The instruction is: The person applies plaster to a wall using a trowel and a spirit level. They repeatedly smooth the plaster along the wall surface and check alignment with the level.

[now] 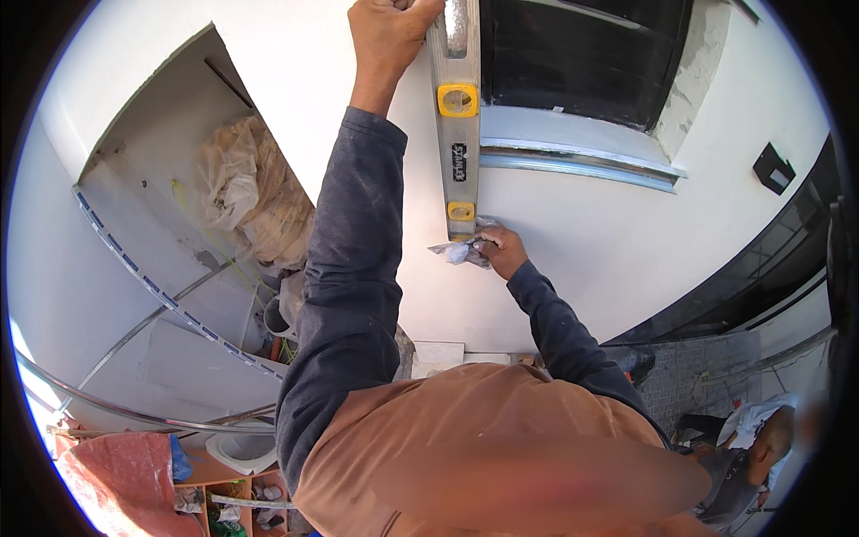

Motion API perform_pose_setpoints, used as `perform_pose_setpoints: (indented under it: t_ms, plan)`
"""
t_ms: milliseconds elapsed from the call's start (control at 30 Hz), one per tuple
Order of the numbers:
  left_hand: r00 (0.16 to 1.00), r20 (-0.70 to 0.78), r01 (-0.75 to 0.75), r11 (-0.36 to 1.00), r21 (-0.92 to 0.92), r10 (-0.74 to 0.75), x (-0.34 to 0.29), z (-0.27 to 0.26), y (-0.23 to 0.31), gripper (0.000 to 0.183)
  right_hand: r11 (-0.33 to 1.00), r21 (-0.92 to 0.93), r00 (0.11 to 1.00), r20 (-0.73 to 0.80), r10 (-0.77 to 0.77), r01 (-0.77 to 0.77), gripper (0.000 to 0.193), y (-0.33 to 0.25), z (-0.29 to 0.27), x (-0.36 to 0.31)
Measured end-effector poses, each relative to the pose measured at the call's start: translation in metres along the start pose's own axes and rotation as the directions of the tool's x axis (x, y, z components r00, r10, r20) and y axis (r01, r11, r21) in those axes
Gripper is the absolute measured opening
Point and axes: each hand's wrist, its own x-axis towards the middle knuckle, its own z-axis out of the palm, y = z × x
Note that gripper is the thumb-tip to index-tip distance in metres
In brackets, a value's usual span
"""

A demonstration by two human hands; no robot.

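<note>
A long grey spirit level (pixel 458 134) with yellow-framed vials stands upright against the white wall. At the top edge of the view, my left hand (pixel 391 31) is closed at the level's left side, its thumb against the edge; part of the fingers is cut off. My right hand (pixel 504 252) pinches a crumpled clear plastic bag (pixel 458 253) at the level's lower end. Some of the plastic lies behind the level's tip. What the bag contains, if anything, I cannot make out.
Right of the level is a dark window (pixel 582 63) above a metal-edged sill (pixel 582 161). A black wall box (pixel 773 168) sits farther right. At left, an opening holds bundled plastic sheeting (pixel 255 188). Red cloth (pixel 121 483) covers shelves at lower left. Another person (pixel 752 465) is at lower right.
</note>
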Motion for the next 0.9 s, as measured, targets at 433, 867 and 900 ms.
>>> perform_pose_setpoints:
  t_ms: [433, 867, 900]
  plan:
    - [0.998, 0.009, -0.060, 0.992, 0.108, 0.059, -0.0037, 0.0001, -0.0097, 0.030, 0.998, 0.018, 0.997, 0.026, 0.066, -0.067, 0.026, 0.0019, -0.0019, -0.0001]
    - [0.999, 0.000, -0.041, 0.995, 0.086, 0.041, -0.0020, 0.0001, -0.0084, 0.031, 1.000, 0.010, 1.000, 0.028, 0.010, -0.010, 0.024, 0.0004, -0.0027, 0.0009]
    - [0.999, 0.003, -0.043, 0.995, 0.087, 0.043, -0.0018, 0.0000, -0.0081, 0.031, 1.000, 0.017, 0.999, 0.026, 0.022, -0.023, 0.024, 0.0002, -0.0027, 0.0011]
